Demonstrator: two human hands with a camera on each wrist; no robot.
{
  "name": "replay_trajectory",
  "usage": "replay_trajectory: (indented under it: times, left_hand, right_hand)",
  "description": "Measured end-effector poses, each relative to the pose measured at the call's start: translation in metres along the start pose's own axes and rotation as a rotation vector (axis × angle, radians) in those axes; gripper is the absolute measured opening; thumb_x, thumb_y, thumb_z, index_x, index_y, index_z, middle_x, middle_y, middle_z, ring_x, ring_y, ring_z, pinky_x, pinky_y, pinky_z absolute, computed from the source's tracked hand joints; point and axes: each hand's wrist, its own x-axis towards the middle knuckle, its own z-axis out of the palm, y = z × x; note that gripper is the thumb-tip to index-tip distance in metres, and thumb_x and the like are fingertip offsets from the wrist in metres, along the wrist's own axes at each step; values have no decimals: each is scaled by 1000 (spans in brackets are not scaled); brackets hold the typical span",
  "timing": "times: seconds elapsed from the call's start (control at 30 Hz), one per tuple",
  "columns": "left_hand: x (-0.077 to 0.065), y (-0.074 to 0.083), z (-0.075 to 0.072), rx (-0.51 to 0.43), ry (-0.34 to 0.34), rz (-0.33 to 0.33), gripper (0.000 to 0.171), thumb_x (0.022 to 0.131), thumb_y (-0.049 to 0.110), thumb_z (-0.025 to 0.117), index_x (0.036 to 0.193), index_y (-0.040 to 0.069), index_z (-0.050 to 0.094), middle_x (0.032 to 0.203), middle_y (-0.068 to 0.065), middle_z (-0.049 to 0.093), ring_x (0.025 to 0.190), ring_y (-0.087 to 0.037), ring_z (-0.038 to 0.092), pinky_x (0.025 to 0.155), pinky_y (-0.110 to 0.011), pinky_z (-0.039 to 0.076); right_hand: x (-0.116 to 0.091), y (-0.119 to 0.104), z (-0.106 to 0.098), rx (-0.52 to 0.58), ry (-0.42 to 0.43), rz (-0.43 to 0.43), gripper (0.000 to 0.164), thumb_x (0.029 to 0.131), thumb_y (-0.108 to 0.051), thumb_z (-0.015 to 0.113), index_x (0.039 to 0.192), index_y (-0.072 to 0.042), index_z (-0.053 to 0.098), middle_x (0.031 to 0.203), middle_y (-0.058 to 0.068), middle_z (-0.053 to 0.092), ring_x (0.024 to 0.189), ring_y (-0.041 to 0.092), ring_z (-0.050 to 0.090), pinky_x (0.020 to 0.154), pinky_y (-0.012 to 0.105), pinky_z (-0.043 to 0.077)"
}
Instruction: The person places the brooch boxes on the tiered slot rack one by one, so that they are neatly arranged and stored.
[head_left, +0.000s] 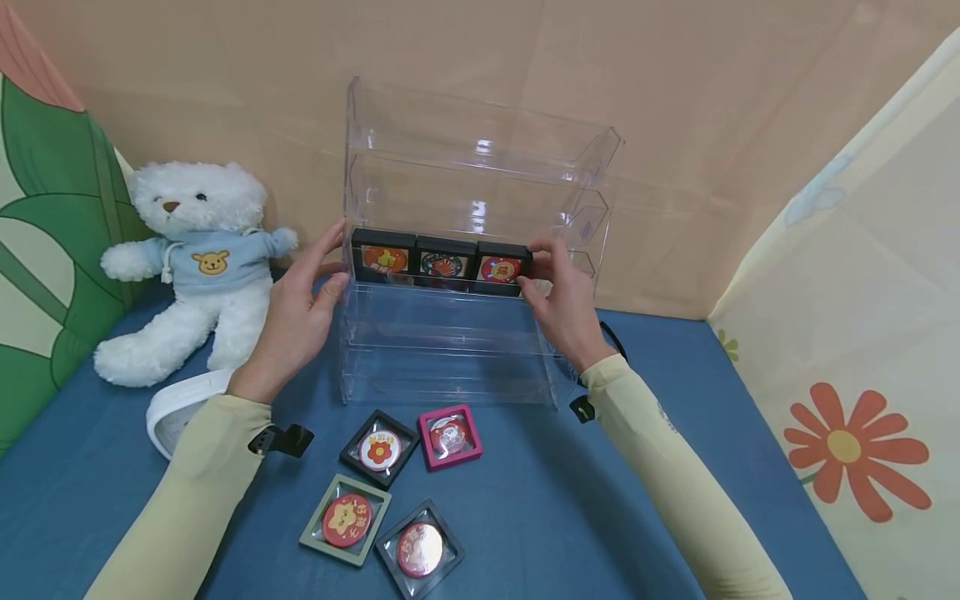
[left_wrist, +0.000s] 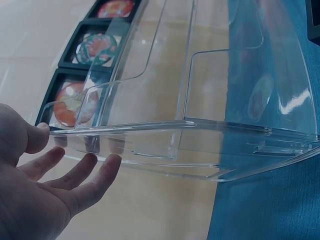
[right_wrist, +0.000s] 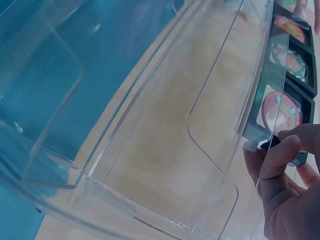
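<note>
A clear plastic tiered rack (head_left: pixel 450 333) stands upright on the blue cloth. Three black square display frames (head_left: pixel 446 262) with round badges sit side by side on its middle tier. The right hand (head_left: pixel 558 300) pinches the rightmost black display frame (head_left: pixel 501 268) at its right edge, as the right wrist view also shows. At the rack's left side, the left hand (head_left: pixel 300 308) rests its fingertips against the clear side panel, thumb near the front edge. In the left wrist view its fingers (left_wrist: pixel 102 177) are loosely extended beside that panel.
On the cloth before the rack lie a black frame (head_left: pixel 380 450), a pink frame (head_left: pixel 451 437), a green frame (head_left: pixel 346 520) and a grey frame (head_left: pixel 421 550), each holding a round badge. A white teddy bear (head_left: pixel 202 267) sits left, behind a white rounded object (head_left: pixel 180 408).
</note>
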Motion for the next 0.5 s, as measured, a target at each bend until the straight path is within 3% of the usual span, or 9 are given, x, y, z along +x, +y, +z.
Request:
replay_trajectory:
  times: [0.33, 0.5]
  left_hand:
    - [-1, 1, -1, 1, -3, -2, 65, 106, 4, 50, 160, 34, 30, 157, -6, 41, 126, -42, 55, 92, -63, 50]
    - [-1, 1, 0, 3, -3, -8, 65, 106, 4, 50, 160, 33, 30, 157, -6, 40, 126, -42, 55, 92, -63, 50]
  right_hand:
    - [-6, 0, -2, -12, 14, -32, 42, 98, -8, 68, 135, -11, 48, 125, 10, 66, 109, 22, 68, 79, 39, 60]
    - [-10, -1, -5, -24, 30, -38, 43, 98, -8, 67, 137, -10, 49, 127, 10, 65, 111, 21, 67, 77, 37, 61]
